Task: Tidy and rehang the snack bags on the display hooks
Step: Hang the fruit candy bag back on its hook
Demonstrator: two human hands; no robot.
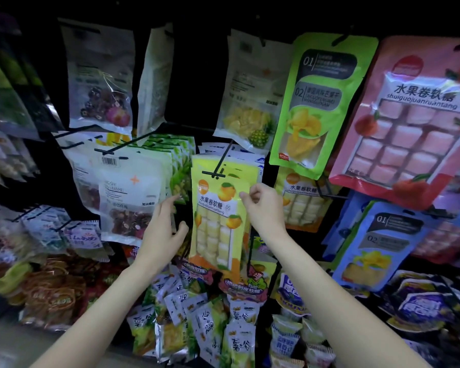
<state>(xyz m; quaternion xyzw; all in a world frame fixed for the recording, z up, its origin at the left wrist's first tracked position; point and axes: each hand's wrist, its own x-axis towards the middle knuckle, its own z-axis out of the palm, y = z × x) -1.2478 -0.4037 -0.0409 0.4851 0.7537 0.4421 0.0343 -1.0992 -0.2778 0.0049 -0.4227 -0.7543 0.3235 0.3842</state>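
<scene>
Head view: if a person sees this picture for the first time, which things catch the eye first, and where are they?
In the middle, a yellow candy bag hangs on a black hook, with the right hand pinching its upper right edge and the left hand open beside its left edge. At the far right hangs a large pink candy bag, with a green mango bag to its left.

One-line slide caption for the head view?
Right hand pinches the yellow fruit-candy bag on its display hook; open left hand hovers beside it.
</scene>
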